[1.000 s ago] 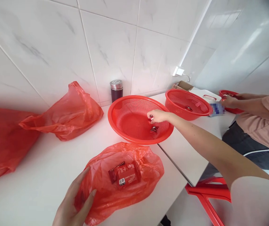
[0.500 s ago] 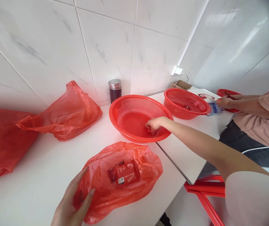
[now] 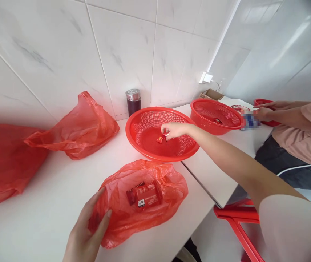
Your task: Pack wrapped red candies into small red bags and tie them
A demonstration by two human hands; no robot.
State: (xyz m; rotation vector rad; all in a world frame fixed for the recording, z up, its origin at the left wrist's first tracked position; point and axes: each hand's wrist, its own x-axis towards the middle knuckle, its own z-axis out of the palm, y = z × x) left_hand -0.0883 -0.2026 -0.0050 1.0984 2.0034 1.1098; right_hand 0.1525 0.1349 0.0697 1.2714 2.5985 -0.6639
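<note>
My right hand [image 3: 175, 130] hovers over the red perforated basket [image 3: 139, 125] on the white counter, fingers pinched on a small red wrapped item [image 3: 160, 138]. My left hand [image 3: 86, 233] grips the near edge of a red plastic bag [image 3: 144, 202] lying on the counter. Inside that bag shows a red packet [image 3: 144, 194] with a white label.
Two more red plastic bags [image 3: 81, 129] lie at the left by the tiled wall. A dark jar with a metal lid [image 3: 133, 102] stands behind the basket. Another person [image 3: 302, 131] at the right works beside a second red basket [image 3: 215, 116]. A red stool [image 3: 239, 225] stands below.
My right hand dipped to the bottom of the basket, then rose and moved left, now pinching a small red item. My left hand stayed on the bag.
</note>
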